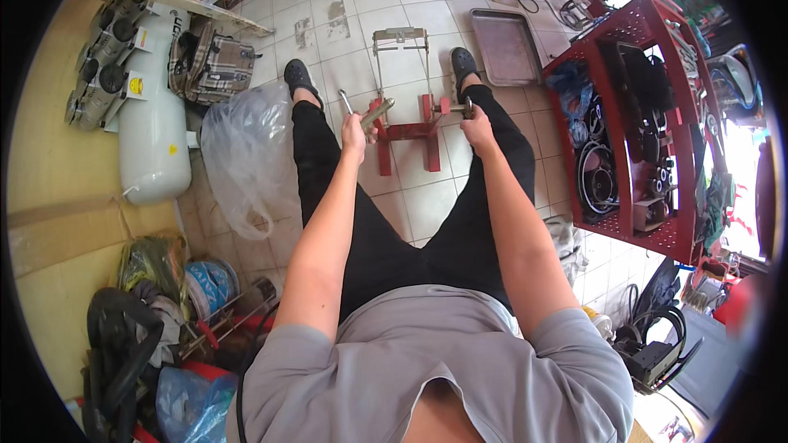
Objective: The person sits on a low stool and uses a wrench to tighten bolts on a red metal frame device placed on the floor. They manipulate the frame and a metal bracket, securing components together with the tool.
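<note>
Between my feet stands a red metal stand (410,130) with a thin upright metal frame (400,34) at its far end. My left hand (354,136) is closed at the stand's left side. A slim silver wrench (345,102) sticks out from its fingers, and a dull olive-brass metal tube (378,111) lies right beside them; I cannot tell whether the hand grips the tube too. My right hand (478,128) is closed at the stand's right end, next to a short metal bar (454,107). A small dark metal piece (468,106) shows at its fingertips, too small to name.
A crumpled clear plastic bag (249,148) lies left of my leg, beside a white compressor tank (154,131) and a plaid bag (220,66). Metal trays (506,47) rest ahead on the right. A red tool cart (624,115) stands at the right.
</note>
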A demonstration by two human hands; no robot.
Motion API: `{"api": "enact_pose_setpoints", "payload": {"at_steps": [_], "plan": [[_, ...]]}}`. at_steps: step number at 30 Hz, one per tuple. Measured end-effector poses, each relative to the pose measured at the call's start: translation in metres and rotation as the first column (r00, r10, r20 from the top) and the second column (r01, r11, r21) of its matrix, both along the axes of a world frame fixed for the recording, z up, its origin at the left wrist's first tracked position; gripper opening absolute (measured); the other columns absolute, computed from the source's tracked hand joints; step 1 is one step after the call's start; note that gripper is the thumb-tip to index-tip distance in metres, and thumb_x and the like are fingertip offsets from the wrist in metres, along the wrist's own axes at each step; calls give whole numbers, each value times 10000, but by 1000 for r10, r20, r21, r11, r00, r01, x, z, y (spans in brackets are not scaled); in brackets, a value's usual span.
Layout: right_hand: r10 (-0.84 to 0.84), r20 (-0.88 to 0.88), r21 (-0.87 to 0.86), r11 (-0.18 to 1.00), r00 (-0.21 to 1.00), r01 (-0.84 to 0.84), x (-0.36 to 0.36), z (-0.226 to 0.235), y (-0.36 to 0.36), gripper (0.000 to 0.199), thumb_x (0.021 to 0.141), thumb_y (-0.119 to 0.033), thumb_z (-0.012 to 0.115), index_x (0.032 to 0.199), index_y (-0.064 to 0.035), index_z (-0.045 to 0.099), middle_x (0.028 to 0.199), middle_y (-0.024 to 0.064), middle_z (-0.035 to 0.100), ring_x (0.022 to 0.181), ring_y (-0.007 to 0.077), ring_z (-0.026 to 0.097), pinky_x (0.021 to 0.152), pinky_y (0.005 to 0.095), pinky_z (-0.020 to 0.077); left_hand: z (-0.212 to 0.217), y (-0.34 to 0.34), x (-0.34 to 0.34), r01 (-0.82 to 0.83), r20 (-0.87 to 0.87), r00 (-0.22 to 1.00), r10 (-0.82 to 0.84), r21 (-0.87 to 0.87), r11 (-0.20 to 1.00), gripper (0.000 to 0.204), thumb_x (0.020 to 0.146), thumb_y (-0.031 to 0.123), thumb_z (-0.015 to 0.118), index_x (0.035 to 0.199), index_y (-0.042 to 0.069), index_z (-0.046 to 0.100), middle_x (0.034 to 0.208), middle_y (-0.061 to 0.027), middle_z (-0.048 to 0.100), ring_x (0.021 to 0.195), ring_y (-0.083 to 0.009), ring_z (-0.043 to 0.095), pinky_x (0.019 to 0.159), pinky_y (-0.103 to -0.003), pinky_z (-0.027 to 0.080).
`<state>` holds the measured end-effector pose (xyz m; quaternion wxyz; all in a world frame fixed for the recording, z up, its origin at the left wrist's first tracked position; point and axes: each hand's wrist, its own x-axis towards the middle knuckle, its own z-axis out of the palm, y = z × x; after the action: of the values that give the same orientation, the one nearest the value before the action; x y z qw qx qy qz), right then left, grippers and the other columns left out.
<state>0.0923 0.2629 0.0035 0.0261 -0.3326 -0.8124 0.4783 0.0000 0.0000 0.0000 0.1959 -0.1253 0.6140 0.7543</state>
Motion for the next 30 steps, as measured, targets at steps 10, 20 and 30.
{"api": "enact_pose_setpoints", "payload": {"at_steps": [10, 20, 30], "plan": [[328, 171, 21, 942, 929, -336, 33, -1, -9, 408, 710, -143, 612, 1075, 36, 573, 942, 163, 621, 835, 219, 597, 739, 309, 464, 27, -56, 33, 112, 93, 991, -94, -215, 970, 189, 830, 236, 395, 867, 57, 442, 735, -73, 520, 524, -141, 542, 379, -264, 405], [242, 179, -760, 650, 954, -22, 29, 8, -6, 631, 805, -306, 554, 1302, 19, 340, 950, 126, 553, 870, 223, 561, 767, 381, 440, 25, -88, 30, -32, -19, 999, 29, -191, 981, 145, 833, 177, 455, 910, 54, 457, 827, -60, 531, 599, -125, 541, 422, -240, 431], [113, 158, -709, 704, 981, 33, 26, 3, -10, 508, 877, -474, 408, 1179, -67, 433, 972, 192, 564, 807, 232, 576, 672, 359, 452, 15, -88, 22, -148, -38, 989, 144, -132, 980, 156, 830, 173, 452, 943, 65, 453, 805, -51, 526, 606, -115, 531, 408, -237, 423]]}}
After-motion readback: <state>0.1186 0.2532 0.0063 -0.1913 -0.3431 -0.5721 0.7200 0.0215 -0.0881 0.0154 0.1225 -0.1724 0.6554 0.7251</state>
